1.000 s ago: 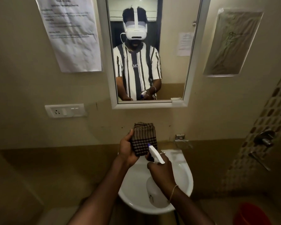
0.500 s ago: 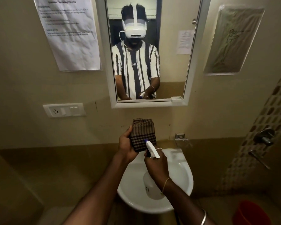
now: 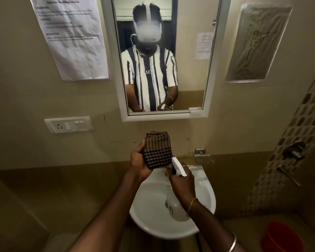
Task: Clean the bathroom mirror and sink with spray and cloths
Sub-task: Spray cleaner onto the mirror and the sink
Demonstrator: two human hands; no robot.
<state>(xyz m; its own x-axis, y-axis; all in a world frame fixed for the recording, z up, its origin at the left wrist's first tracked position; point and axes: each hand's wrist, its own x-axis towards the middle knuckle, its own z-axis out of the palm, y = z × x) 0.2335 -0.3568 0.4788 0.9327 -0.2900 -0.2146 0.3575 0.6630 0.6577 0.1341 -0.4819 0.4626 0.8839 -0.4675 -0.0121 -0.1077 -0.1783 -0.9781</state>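
Over a sink [image 3: 149, 224], the left grip [image 3: 138, 162] clutches a cloth [image 3: 157, 151], the right grip [image 3: 182, 184] a spray bottle [image 3: 173, 206], beneath the mirror [image 3: 188, 75] on a beige wall [image 3: 16, 91].

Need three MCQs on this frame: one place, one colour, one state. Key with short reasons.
1. The spray bottle is: A) on the floor B) on the mirror's ledge C) held over the sink.
2. The bucket at lower right is: A) blue B) red C) white.
3. The left hand: A) grips the folded checked cloth B) hangs empty C) turns the tap.
Key: 1 C, the right hand holds it above the sink; 2 B, plainly red; 3 A, it curls round the cloth.
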